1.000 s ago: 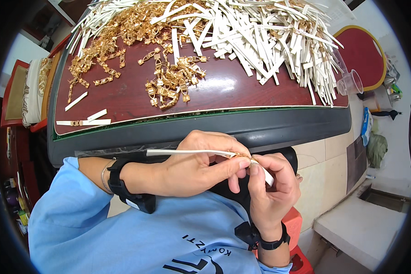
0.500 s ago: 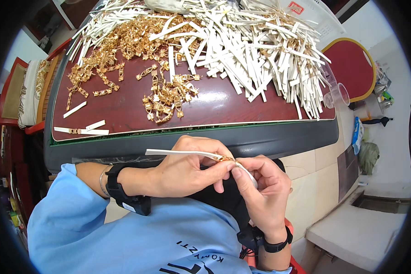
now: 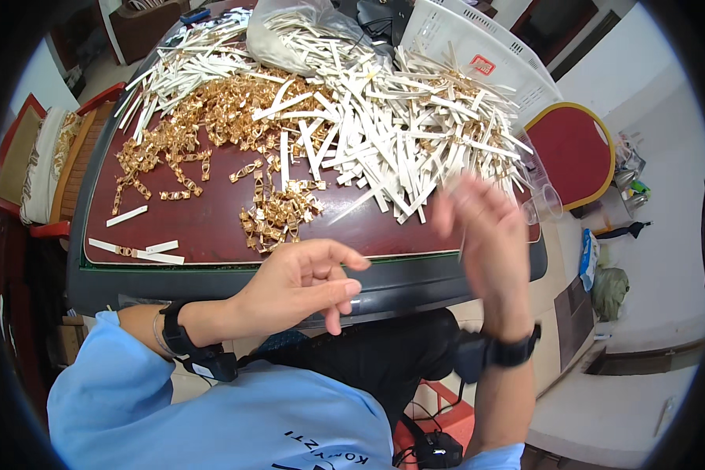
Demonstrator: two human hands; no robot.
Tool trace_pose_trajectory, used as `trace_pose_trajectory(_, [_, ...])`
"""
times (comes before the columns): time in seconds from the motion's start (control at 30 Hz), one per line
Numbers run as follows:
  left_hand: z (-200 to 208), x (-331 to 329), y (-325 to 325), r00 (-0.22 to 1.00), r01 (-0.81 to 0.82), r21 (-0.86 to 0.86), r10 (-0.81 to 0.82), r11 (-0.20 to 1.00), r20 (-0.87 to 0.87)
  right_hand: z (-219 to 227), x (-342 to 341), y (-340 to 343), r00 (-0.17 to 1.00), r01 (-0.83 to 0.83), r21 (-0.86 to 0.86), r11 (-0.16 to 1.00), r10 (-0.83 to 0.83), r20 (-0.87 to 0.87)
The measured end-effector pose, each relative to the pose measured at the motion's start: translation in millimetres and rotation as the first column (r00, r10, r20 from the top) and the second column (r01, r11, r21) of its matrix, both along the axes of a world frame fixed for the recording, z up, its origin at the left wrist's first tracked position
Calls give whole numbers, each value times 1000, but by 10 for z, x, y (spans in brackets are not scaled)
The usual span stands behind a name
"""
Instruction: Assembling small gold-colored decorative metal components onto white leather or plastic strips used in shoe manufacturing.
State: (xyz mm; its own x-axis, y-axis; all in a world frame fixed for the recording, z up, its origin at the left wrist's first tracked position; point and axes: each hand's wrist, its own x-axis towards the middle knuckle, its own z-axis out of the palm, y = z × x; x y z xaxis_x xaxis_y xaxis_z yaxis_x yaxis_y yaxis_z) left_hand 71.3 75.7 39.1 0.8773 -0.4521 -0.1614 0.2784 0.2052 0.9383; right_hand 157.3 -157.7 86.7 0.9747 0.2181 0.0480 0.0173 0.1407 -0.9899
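Note:
My left hand (image 3: 301,283) hovers over the table's near edge with its fingers curved and apart, nothing in them. Over the near right part of a heap of white strips (image 3: 399,160), my right hand (image 3: 489,235) is smeared by motion, so whether its fingers hold anything cannot be made out. A pale, blurred strip (image 3: 362,202) shows to the left of it. Gold-coloured metal clips (image 3: 278,215), some linked in short chains, lie in a small pile beyond my left hand. A larger mound of gold clips (image 3: 235,110) lies farther back.
At the left front of the dark red table (image 3: 211,223) lie loose white strips, one with a gold clip (image 3: 128,251). A clear plastic bag (image 3: 290,35) and white crate (image 3: 486,55) stand at the back. Clear cups (image 3: 544,205) sit by the right edge, near a red stool (image 3: 572,157).
The clipped white strip has left my left hand, which moved slightly left and opened. My right hand rose away from it, forward and right to the strip heap. The view has shifted a little.

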Motion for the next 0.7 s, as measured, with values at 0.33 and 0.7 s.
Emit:
trace_pose_trajectory(0.33, [-18, 8, 232, 932, -127, 190, 51, 974, 360, -393, 209, 12, 972, 167, -207, 964, -127, 196])
trace_pose_trajectory(0.7, [-24, 36, 111, 972, 93, 182, -129, 979, 197, -703, 2, 316, 852, 402, -767, 500, 102, 513])
